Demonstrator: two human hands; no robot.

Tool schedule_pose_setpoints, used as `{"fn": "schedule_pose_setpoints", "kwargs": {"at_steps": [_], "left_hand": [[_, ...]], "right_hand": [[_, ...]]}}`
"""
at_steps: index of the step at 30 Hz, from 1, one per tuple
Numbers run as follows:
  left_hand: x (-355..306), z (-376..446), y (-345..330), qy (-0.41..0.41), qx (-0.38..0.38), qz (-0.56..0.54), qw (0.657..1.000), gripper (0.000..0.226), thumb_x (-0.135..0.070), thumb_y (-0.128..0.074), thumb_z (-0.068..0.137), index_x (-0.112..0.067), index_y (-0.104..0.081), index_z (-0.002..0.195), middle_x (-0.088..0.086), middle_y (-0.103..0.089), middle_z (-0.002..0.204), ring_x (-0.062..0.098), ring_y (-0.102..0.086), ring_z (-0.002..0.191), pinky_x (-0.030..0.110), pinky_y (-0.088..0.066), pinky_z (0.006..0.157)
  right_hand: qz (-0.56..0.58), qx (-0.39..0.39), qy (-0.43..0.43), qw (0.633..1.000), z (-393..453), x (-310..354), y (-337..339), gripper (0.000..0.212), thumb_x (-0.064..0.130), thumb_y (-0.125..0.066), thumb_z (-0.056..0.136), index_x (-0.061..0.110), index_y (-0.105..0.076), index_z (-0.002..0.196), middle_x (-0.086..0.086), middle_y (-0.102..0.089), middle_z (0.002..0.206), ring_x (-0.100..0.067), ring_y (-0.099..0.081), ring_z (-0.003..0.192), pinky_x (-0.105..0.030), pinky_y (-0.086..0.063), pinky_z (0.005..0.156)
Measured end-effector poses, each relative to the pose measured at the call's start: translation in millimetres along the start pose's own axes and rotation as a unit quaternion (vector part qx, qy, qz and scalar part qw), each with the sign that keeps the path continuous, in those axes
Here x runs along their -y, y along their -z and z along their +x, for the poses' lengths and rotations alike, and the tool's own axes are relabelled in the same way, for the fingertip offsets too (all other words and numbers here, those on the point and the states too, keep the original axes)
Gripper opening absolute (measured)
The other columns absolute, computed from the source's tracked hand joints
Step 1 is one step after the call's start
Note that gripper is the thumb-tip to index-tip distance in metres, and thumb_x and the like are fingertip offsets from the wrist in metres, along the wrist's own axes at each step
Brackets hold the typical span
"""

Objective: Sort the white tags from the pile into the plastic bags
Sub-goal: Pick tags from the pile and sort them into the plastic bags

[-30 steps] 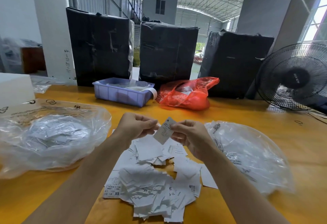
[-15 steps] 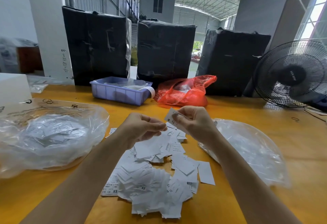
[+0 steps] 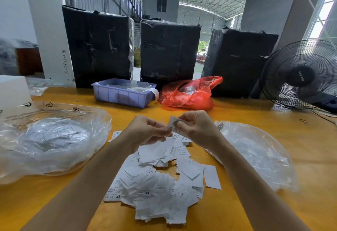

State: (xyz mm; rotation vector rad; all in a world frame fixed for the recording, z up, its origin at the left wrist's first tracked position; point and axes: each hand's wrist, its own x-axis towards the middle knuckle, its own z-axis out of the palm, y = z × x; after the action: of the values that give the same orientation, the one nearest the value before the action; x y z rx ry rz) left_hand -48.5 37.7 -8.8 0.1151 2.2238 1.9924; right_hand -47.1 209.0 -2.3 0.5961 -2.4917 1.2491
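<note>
A pile of white tags [image 3: 160, 181] lies on the yellow table [image 3: 273, 121] in front of me. My right hand [image 3: 197, 130] pinches one white tag [image 3: 173, 122] above the far end of the pile. My left hand [image 3: 147, 132] is curled beside it, its fingertips meeting the tag's lower edge. A clear plastic bag [image 3: 52, 139] holding several tags sits to the left. A flatter clear plastic bag [image 3: 255, 154] with a few tags lies to the right.
A purple tray [image 3: 122, 95] and a red plastic bag [image 3: 189, 94] stand behind the hands. Three black wrapped boxes [image 3: 169, 50] line the table's back. A black fan [image 3: 300, 75] stands at the right, a white box [image 3: 12, 92] at the left.
Both hands rose slightly away from the pile with the tag. The right hand turned the tag upright, and the left fingers came back to its lower edge.
</note>
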Motion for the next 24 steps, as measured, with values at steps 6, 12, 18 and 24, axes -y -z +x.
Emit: {"fn": "schedule_pose_setpoints", "kwargs": {"at_steps": [6,12,18,24], "left_hand": [[-1.3,0.0,0.9,0.009,0.004,-0.004,1.0,0.011,-0.013,-0.077,0.071,-0.005,-0.074,0.078,0.003,-0.075,0.075,0.003,-0.066,0.056,0.013,-0.049,0.05],[-0.9,0.7,0.6,0.011,0.007,0.0,1.0,0.016,-0.012,-0.077,0.072,-0.002,-0.073,0.084,0.002,-0.074,0.072,0.003,-0.065,0.055,0.012,-0.048,0.048],[-0.2,-0.3,0.8,0.011,0.018,-0.003,1.0,0.025,-0.017,-0.079,0.064,-0.002,-0.074,0.083,0.004,-0.075,0.076,0.004,-0.066,0.056,0.013,-0.048,0.049],[-2.5,-1.2,2.4,0.015,0.019,-0.003,1.0,0.03,-0.022,-0.079,0.054,-0.005,-0.075,0.078,0.004,-0.075,0.075,0.004,-0.066,0.055,0.013,-0.048,0.047]], "right_hand": [[0.0,-0.034,-0.006,0.999,1.5,0.1,8.3,0.009,0.013,-0.064,0.088,0.007,-0.07,0.084,-0.009,-0.07,0.083,-0.027,-0.067,0.081,-0.039,-0.055,0.068],[-0.026,0.004,-0.003,1.0,-0.5,2.3,3.7,0.012,0.013,-0.063,0.089,0.003,-0.07,0.091,-0.016,-0.069,0.085,-0.037,-0.066,0.077,-0.053,-0.055,0.064],[-0.043,-0.006,0.016,0.999,-1.4,3.0,2.0,0.014,0.013,-0.062,0.089,0.001,-0.07,0.091,-0.016,-0.069,0.085,-0.035,-0.065,0.077,-0.054,-0.053,0.066],[-0.042,-0.015,0.013,0.999,-1.1,1.9,2.5,0.012,0.014,-0.063,0.089,0.003,-0.07,0.089,-0.015,-0.069,0.085,-0.035,-0.066,0.075,-0.053,-0.055,0.062]]}}
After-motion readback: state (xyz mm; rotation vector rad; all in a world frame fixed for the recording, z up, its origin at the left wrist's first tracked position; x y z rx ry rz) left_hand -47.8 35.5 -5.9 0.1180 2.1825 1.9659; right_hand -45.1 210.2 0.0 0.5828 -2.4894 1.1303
